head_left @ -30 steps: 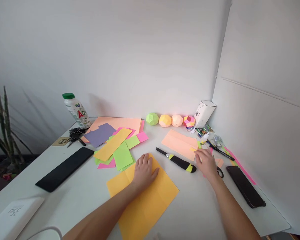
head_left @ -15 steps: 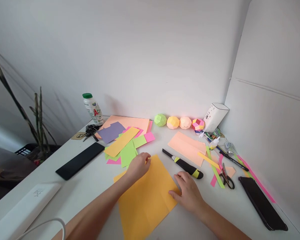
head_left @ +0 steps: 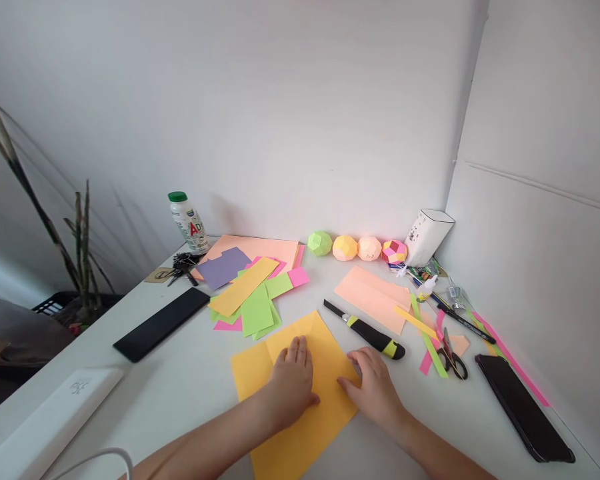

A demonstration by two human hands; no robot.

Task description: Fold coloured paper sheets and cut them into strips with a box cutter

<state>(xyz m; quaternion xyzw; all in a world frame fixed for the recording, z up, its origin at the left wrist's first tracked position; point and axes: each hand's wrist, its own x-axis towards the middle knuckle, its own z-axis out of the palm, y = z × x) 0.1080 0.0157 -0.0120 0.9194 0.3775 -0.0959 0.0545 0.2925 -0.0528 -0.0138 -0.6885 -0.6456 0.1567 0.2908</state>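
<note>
An orange sheet of paper with fold creases lies on the white table right in front of me. My left hand lies flat on the middle of the sheet, fingers stretched forward. My right hand rests at the sheet's right corner, fingers spread, its fingertips on the paper's edge. A black and yellow utility knife lies just beyond my right hand.
Loose green, pink, yellow and purple papers lie at back left, a peach sheet at back right. Scissors, coloured strips, pens, a glue bottle, a phone, paper balls, a black bar, keys and a drink bottle stand around.
My right hand came back from the strips near the scissors to the orange sheet's right corner. My left hand slid from the sheet's far edge to its middle.
</note>
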